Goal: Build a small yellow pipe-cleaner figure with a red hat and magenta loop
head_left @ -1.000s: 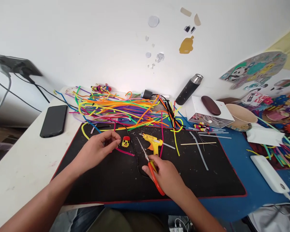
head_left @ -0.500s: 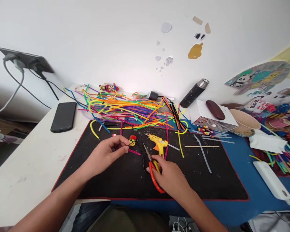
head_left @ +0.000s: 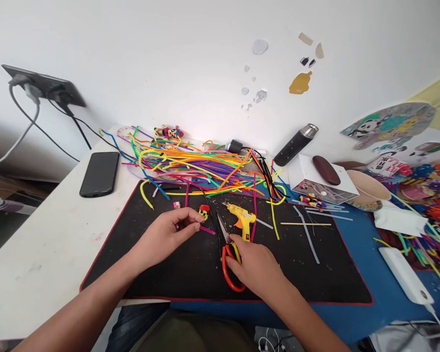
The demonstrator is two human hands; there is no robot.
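Note:
My left hand (head_left: 174, 232) is closed in a pinch, with thumb and forefinger at the lower left edge of a small yellow doll's head (head_left: 204, 213) that has a red top and dark face marks. In my right hand (head_left: 254, 264) are scissors (head_left: 225, 276) with orange-red handles, held low over the black mat, their pointed blades aimed away from me. A yellow hot glue gun (head_left: 244, 218) lies just beyond the right hand. Between the head and the scissors runs a thin black strand (head_left: 215, 230). A small pink piece (head_left: 176, 205) sits behind the left hand.
Many coloured pipe cleaners (head_left: 201, 168) are heaped along the back. A black phone (head_left: 99, 174) lies at left. On the right are a white box (head_left: 324, 178), a black flask (head_left: 295, 145), clear glue sticks (head_left: 308, 234), a thin wooden stick (head_left: 304, 224) and a white power bank (head_left: 405, 275).
The view has shifted slightly. My left hand and the doll's head have moved a little to the right, and the head is turned slightly. The scissors have shifted slightly, still in my right hand.

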